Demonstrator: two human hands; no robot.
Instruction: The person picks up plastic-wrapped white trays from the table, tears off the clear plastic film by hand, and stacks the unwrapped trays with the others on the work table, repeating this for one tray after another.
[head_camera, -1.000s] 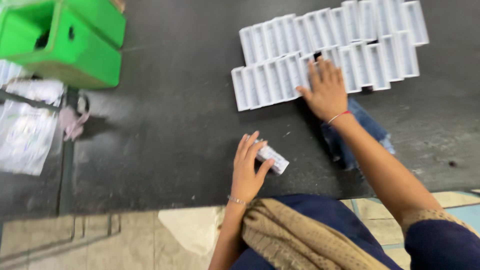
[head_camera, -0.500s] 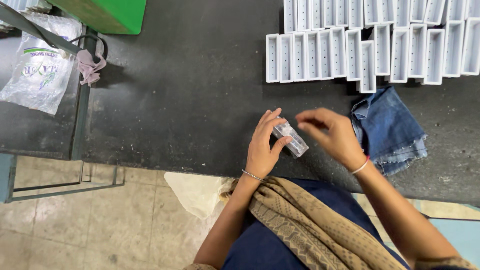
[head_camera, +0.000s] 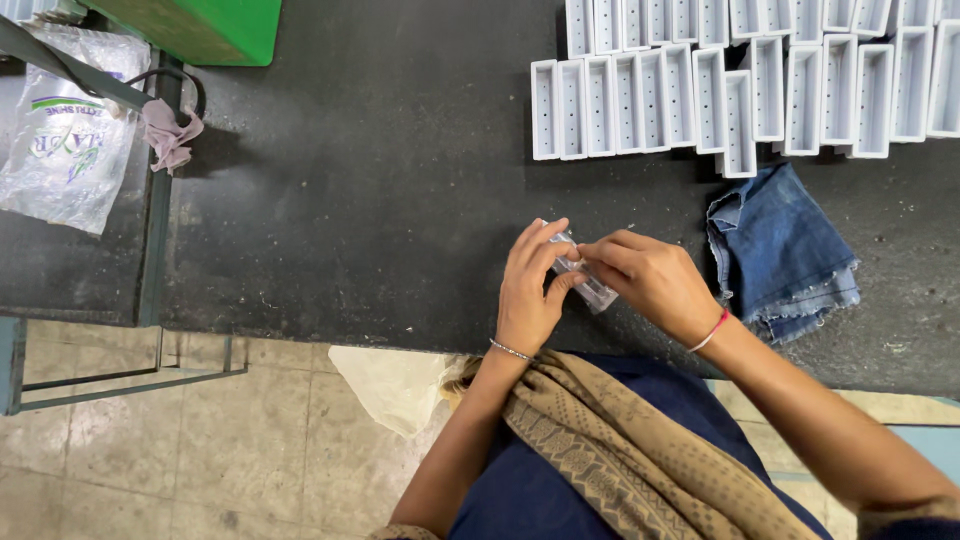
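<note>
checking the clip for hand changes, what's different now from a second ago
The right hand left the rows of white trays and came back to the small clear piece that the left hand already held; both hands now grip it. The trays, the denim scrap and the black table stayed as they were.

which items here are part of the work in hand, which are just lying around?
In use:
- small clear piece, held between left hand and right hand
- rows of white trays, likely the same work

Lying about:
- denim scrap
- green crate
- plastic bag
- pink rag
</note>
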